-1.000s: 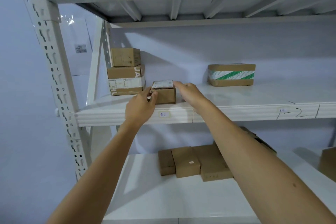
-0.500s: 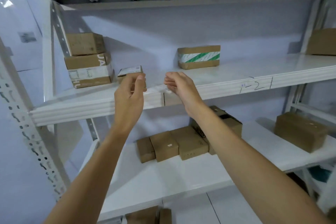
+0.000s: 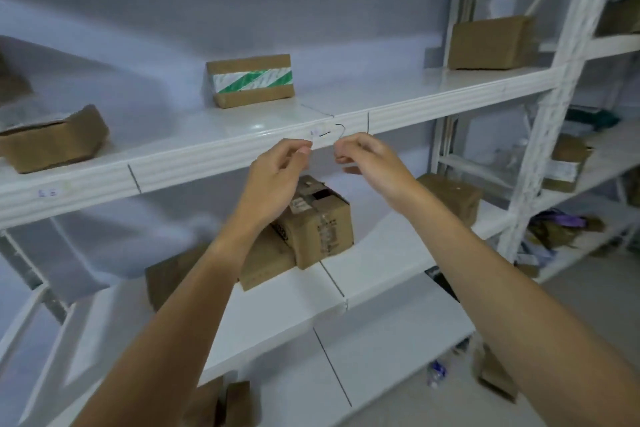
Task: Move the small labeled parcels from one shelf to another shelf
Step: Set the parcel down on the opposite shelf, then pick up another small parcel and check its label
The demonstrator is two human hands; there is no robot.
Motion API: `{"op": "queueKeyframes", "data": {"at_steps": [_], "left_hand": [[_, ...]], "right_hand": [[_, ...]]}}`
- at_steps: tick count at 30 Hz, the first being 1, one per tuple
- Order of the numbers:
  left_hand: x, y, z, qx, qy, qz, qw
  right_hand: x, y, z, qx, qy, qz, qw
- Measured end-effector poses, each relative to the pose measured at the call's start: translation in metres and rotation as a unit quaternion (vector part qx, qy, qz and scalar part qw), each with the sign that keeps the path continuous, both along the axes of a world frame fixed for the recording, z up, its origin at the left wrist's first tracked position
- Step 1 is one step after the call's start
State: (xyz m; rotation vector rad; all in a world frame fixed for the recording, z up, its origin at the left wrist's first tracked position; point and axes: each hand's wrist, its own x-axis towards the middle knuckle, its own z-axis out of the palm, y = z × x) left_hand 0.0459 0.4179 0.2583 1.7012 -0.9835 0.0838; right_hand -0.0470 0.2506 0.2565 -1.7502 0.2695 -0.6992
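The small labeled parcel [image 3: 52,140] lies on the middle shelf [image 3: 242,146] at far left, blurred, with no hand on it. My left hand [image 3: 277,177] and my right hand [image 3: 369,163] hover side by side just in front of that shelf's front edge. Both have loosely curled fingers with the tips together and hold nothing. A brown box with green-and-white striped tape [image 3: 252,80] sits further back on the same shelf. On the lower shelf [image 3: 381,270], taped cardboard boxes [image 3: 317,222] stand behind my left forearm, partly hidden by it.
A plain brown box [image 3: 490,42] sits at the right end of the middle shelf, beside a white upright post [image 3: 554,107]. Another box [image 3: 453,194] is on the lower shelf, right. The neighbouring rack holds more parcels [image 3: 568,163]. Boxes and litter lie on the floor [image 3: 495,378].
Both hands let go of the small labeled parcel and drew back from the shelf. My view swung right, so the parcel now sits at the far left.
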Motion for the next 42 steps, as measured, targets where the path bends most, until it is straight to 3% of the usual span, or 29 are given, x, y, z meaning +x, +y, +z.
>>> {"op": "queueKeyframes", "data": {"at_steps": [9, 17, 32, 35, 42], "left_hand": [[-0.063, -0.199, -0.048, 0.02, 0.101, -0.038, 0.994], [-0.075, -0.29, -0.09, 0.043, 0.164, -0.022, 0.985], [-0.005, -0.45, -0.179, 0.138, 0.247, -0.002, 0.959], [0.009, -0.479, -0.194, 0.173, 0.256, -0.008, 0.951], [0.024, -0.521, -0.214, 0.157, 0.203, 0.076, 0.964]], "right_hand": [[-0.09, -0.193, -0.047, -0.007, 0.083, -0.085, 0.993], [-0.113, -0.298, -0.084, -0.028, 0.123, -0.103, 0.987], [-0.027, -0.454, -0.162, -0.138, 0.257, -0.108, 0.95], [-0.011, -0.483, -0.169, -0.126, 0.293, -0.094, 0.943], [0.02, -0.52, -0.195, -0.147, 0.331, -0.051, 0.931]]}}
